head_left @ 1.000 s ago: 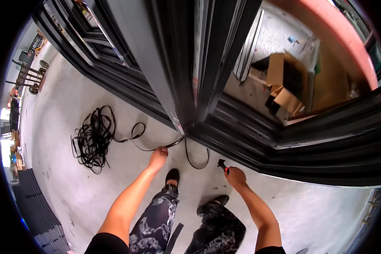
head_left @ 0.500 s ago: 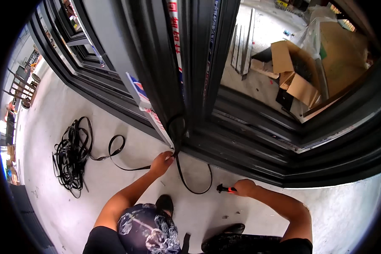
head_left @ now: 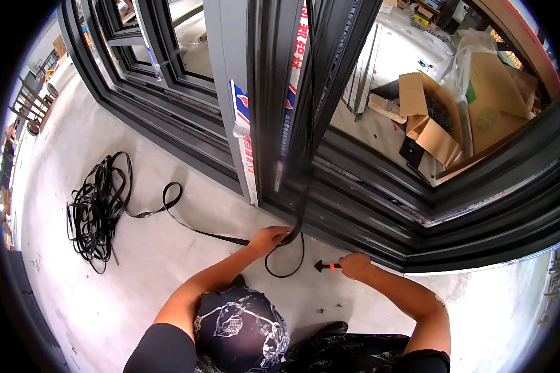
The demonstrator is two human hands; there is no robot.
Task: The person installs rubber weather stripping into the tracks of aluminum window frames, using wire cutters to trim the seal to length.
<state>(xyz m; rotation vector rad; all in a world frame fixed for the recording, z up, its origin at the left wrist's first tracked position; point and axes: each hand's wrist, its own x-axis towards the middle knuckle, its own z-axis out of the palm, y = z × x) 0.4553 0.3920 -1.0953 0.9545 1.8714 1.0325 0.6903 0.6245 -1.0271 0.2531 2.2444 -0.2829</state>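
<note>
My left hand (head_left: 270, 240) is closed round a flat black rubber strip (head_left: 300, 214) at the foot of a dark grey window frame (head_left: 348, 214). From this grip the strip runs upward along the upright profile. Below, it hangs in a small loop (head_left: 284, 275), and to the left it trails across the floor to a tangled black heap (head_left: 96, 214). My right hand (head_left: 356, 266), closed, holds a hammer-like tool (head_left: 322, 266) with a black head and an orange-and-black handle. The tool is just above the floor, right of the loop, and its grip is hidden in my fingers.
A second frame section (head_left: 168, 124) stands to the left, meeting the post at a corner. Through the right opening show an opened cardboard box (head_left: 438, 140) and clear plastic wrap (head_left: 470, 56). A chair-like wooden rack (head_left: 34, 109) stands far left. My knee (head_left: 242, 329) is bent below my left arm.
My left hand has shifted right along the frame's foot, still gripping the strip. The strip's lower loop has become smaller. My right hand keeps the tool at nearly the same place; the view has turned slightly.
</note>
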